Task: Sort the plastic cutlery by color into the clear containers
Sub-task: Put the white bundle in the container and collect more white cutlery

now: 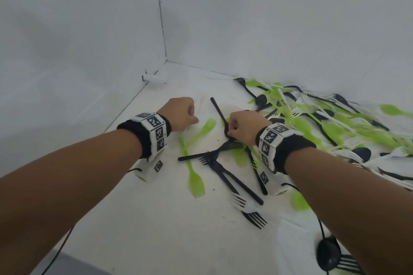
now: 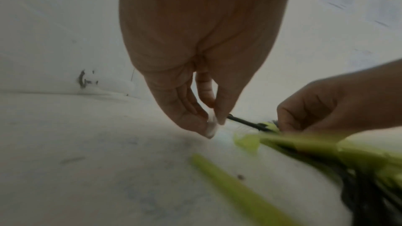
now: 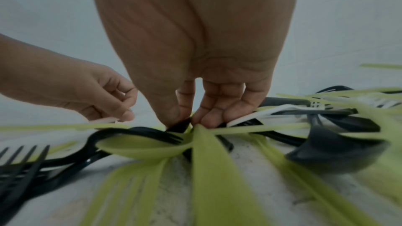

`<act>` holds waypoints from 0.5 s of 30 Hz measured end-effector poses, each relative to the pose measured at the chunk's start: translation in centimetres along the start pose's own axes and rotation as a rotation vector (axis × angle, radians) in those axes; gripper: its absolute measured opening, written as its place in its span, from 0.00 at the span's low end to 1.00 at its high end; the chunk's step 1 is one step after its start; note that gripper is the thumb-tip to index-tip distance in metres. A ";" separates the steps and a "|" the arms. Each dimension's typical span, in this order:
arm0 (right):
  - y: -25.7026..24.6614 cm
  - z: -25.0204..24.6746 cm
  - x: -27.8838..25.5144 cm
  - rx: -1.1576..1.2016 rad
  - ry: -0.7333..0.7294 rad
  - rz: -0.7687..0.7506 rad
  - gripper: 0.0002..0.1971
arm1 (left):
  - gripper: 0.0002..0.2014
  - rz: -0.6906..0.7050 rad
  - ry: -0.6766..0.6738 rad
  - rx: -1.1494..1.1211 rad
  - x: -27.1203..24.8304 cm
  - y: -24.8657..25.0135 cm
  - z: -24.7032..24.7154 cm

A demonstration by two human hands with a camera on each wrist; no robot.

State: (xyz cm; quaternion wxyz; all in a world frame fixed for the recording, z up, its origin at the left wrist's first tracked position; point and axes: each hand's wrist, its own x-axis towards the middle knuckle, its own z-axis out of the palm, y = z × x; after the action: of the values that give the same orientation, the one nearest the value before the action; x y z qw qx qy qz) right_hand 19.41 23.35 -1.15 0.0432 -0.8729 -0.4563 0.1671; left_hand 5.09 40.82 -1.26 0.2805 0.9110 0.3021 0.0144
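On the white table (image 1: 156, 219) my right hand (image 1: 229, 133) pinches the lower end of a black plastic utensil (image 1: 218, 109), whose handle points away toward the corner. The right wrist view shows those fingertips (image 3: 191, 123) closed on the black piece (image 3: 179, 125) above a green spoon (image 3: 139, 147). My left hand (image 1: 190, 126) hovers just left of it, fingers curled. In the left wrist view it (image 2: 214, 123) pinches a small white plastic piece (image 2: 211, 125). Green, black and white cutlery lies heaped at the right (image 1: 324, 123). No clear container is in view.
Loose pieces lie below my hands: a green fork (image 1: 195, 179), black forks (image 1: 214, 163) and a white fork (image 1: 242, 204). White walls meet in a corner behind, with a small white fitting (image 1: 154, 78) at their base. A black round device on a cable (image 1: 328, 254) sits near right.
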 end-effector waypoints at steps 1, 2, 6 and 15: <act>0.1 0.1 0.0 0.005 -0.004 0.009 0.06 | 0.09 -0.030 0.018 -0.110 0.1 0.1 0.1; 0.2 0.1 0.0 0.018 -0.004 0.019 0.07 | 0.09 -0.064 0.016 -0.260 0.1 0.3 0.1; 0.9 -0.3 0.0 0.097 -0.001 0.068 0.07 | 0.16 -0.132 0.002 -0.683 -0.1 0.9 -0.3; 1.2 -0.6 -0.3 0.149 0.038 0.095 0.09 | 0.10 -0.052 -0.057 -0.611 -0.9 1.1 -1.2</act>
State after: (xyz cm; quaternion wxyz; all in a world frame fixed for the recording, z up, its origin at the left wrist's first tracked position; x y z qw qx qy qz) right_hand 20.39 22.46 -0.79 0.1089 -0.8909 -0.3998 0.1861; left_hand 4.72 40.25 0.43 0.5500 0.7764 0.2991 0.0718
